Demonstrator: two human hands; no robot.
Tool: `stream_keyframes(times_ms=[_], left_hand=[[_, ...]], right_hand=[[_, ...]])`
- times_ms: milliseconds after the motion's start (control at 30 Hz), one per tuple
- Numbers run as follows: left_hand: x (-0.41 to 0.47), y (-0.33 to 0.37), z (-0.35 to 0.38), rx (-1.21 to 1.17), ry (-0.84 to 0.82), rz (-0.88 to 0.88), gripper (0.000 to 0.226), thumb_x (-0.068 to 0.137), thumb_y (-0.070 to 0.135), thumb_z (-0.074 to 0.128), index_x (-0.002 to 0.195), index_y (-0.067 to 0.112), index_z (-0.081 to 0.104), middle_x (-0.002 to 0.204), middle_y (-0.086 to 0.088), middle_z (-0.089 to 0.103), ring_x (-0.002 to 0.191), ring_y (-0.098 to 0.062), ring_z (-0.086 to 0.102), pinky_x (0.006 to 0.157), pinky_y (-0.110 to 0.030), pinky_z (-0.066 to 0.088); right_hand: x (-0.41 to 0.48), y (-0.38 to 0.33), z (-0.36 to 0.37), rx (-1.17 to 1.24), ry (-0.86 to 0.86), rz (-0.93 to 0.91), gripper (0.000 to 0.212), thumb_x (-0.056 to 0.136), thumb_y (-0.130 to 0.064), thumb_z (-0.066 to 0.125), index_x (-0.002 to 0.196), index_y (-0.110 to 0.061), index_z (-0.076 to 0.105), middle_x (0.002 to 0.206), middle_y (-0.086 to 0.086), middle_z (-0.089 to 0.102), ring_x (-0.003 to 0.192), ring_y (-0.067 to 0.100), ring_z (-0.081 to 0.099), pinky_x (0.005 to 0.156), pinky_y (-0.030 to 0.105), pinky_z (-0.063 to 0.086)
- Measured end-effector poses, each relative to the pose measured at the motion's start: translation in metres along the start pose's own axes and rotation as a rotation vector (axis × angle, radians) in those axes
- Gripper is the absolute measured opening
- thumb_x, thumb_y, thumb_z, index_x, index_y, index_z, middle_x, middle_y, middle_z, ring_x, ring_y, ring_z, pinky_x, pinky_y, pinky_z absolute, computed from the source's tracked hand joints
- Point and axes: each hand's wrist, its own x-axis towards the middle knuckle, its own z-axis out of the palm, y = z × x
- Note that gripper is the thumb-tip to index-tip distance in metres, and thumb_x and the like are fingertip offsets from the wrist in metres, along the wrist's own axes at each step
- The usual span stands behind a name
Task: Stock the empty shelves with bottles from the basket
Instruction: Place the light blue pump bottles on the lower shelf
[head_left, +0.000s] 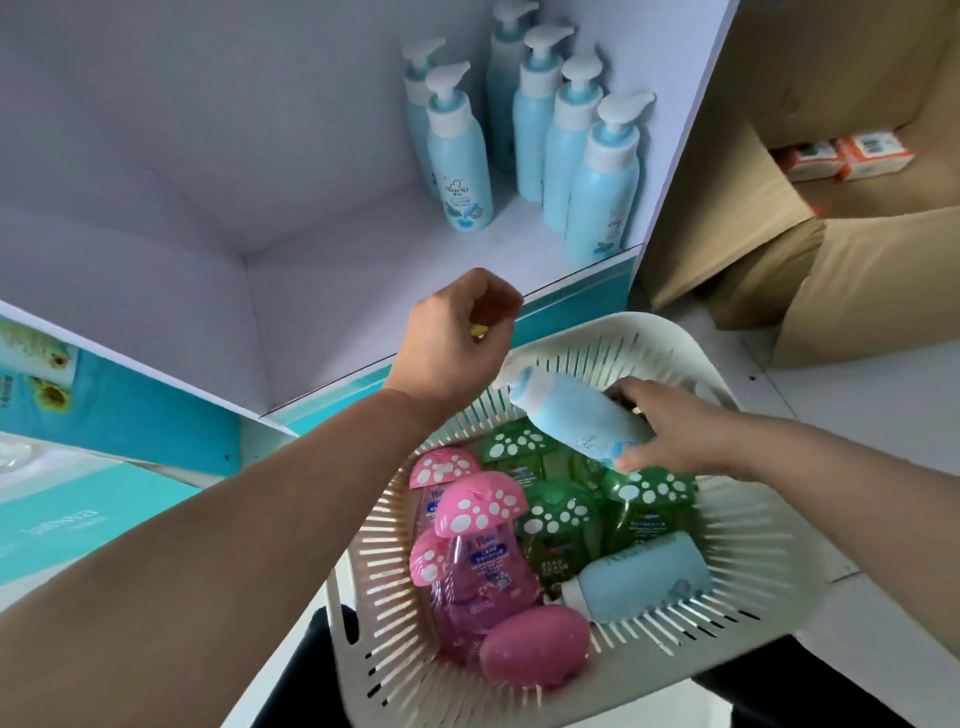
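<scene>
Shelf (363, 270) in white, with a teal front edge, is bare over its left and middle. A cluster of pale blue pump bottles (460, 156) stands upright in two short rows towards its right rear corner and right wall. To the right of the unit, open cardboard boxes (857, 275) sit on the floor, and a few orange-and-white packs (872, 150) show inside one of them. Just below the shelf's front edge is a cream slatted basket (675, 338). It holds pink mushroom-capped bottles (478, 551) along its left side and green mushroom-capped bottles (556, 519) in the middle. One blue bottle lying flat (644, 577) rests against the right wall, and a rounded pink container (535, 644) sits at the near rim. The right hand (670, 431) has its fingers and thumb wrapped round the base of a blue bottle (576, 415), which is tilted with its white cap up and to the left, over the basket's far side. The left hand (452, 338) hangs at the shelf's front edge with its fingers curled inward. Something small and yellowish shows among the fingers, and I cannot tell whether the hand holds anything.
</scene>
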Motion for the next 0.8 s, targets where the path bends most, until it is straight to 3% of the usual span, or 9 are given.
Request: stream_keyframes(times_ms=[67,200,300,400,567,633,800], left_hand=[[0.000,0.007,-0.001,-0.013,-0.104,-0.025,0.008,0.081,0.021,0.063,0.088,0.019,0.066,0.075,0.015,0.066,0.069,0.002,0.063,0.072,-0.019,0.052],[0.006,0.028,-0.007,-0.290,-0.140,-0.227,0.031,0.072,0.039,0.071,0.091,0.015,0.065,0.079,-0.001,0.069,0.069,-0.012,0.065,0.071,-0.036,0.058],[0.008,0.042,-0.008,-0.388,-0.255,-0.319,0.034,0.067,0.025,0.081,0.095,0.015,0.064,0.086,-0.008,0.066,0.077,-0.020,0.062,0.075,-0.044,0.057],[0.007,0.052,0.000,-0.380,-0.283,-0.334,0.048,0.064,0.003,0.085,0.103,0.014,0.060,0.087,-0.006,0.063,0.079,-0.021,0.060,0.071,-0.036,0.056],[0.018,0.064,-0.009,-0.427,-0.114,-0.294,0.043,0.069,-0.004,0.080,0.104,0.009,0.058,0.091,-0.008,0.070,0.083,-0.023,0.068,0.079,-0.044,0.059],[0.026,0.066,-0.018,-0.443,-0.011,-0.293,0.039,0.072,-0.002,0.079,0.103,0.010,0.057,0.091,-0.007,0.071,0.084,-0.026,0.071,0.076,-0.044,0.060],[0.055,0.054,-0.028,-0.283,0.244,-0.280,0.039,0.070,0.017,0.084,0.094,0.023,0.053,0.096,-0.001,0.068,0.091,-0.024,0.068,0.082,-0.047,0.058]], right_hand=[[-0.008,0.001,-0.005,0.166,0.023,-0.035,0.066,0.077,-0.015,0.076,0.132,-0.022,0.041,0.130,-0.004,0.051,0.107,0.014,0.052,0.083,0.022,0.038],[-0.010,0.000,-0.009,0.310,0.075,-0.060,0.065,0.077,-0.014,0.076,0.130,-0.026,0.041,0.127,-0.007,0.054,0.107,0.014,0.055,0.087,0.026,0.043],[-0.010,-0.003,-0.014,0.397,0.122,-0.110,0.066,0.077,-0.015,0.075,0.133,-0.023,0.040,0.126,-0.006,0.052,0.108,0.015,0.055,0.086,0.026,0.044],[-0.004,-0.007,-0.016,0.445,0.151,-0.153,0.066,0.079,-0.016,0.074,0.135,-0.024,0.039,0.126,-0.006,0.050,0.112,0.014,0.052,0.090,0.026,0.043],[0.004,-0.013,-0.025,0.378,0.449,-0.258,0.064,0.072,-0.027,0.079,0.129,-0.021,0.051,0.121,-0.007,0.056,0.113,0.011,0.055,0.097,0.029,0.043],[0.004,-0.014,-0.031,0.210,0.583,-0.229,0.063,0.077,-0.032,0.075,0.132,-0.021,0.049,0.126,-0.004,0.053,0.118,0.013,0.049,0.095,0.027,0.038],[0.009,-0.012,-0.032,-0.229,0.622,-0.239,0.052,0.090,-0.031,0.058,0.139,-0.021,0.043,0.131,0.001,0.048,0.122,0.022,0.043,0.100,0.037,0.040]])
